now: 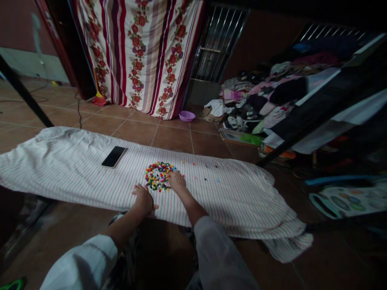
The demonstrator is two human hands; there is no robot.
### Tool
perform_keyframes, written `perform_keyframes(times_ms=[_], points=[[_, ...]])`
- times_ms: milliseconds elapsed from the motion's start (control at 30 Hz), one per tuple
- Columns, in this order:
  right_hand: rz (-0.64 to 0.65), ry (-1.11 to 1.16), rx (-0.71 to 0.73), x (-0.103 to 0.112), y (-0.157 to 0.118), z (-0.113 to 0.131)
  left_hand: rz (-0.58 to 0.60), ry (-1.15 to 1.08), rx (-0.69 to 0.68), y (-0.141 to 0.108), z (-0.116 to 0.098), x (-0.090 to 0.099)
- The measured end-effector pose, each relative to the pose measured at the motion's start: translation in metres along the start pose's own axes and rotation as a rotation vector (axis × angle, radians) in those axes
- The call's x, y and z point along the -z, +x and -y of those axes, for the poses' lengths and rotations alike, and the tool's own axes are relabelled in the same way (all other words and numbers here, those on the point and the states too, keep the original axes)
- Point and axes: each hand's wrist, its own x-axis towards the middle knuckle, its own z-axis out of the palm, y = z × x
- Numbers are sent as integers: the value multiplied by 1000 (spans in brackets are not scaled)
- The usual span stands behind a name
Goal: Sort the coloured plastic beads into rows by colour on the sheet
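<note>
A round pile of small multicoloured pieces, like beads or tiny blocks, lies on a striped cloth. They are too small for me to tell their exact kind. My left hand rests on the cloth at the pile's near-left edge, its fingers spread and nothing seen in them. At the pile's right edge, my right hand has its fingers pinched together, touching the pieces; whatever is between the fingertips is hidden. Several single pieces lie scattered on the cloth to the right of the pile.
A dark-screened phone lies on the cloth to the left. Beyond the cloth-covered surface are a tiled floor, a purple basin, a red broom and a hanging flowered curtain. A heap of clothes fills the back right.
</note>
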Motion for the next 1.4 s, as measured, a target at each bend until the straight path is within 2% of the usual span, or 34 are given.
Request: perform_keyframes(times_ms=[233, 433, 567, 833, 1200, 1400], points=[[-55, 34, -97, -1, -8, 19, 8, 21, -11, 1, 0, -2], [-72, 39, -112, -1, -10, 31, -22, 57, -8, 3, -2, -7], [-104, 85, -115, -5, -10, 28, -31, 51, -11, 2, -2, -6], [-141, 239, -94, -13, -7, 9, 37, 76, -18, 4, -1, -1], [-126, 228, -24, -21, -1, 1, 67, 15, 7, 7, -1, 3], [-83, 185, 9, -17, 3, 1, 34, -19, 13, 7, -2, 2]])
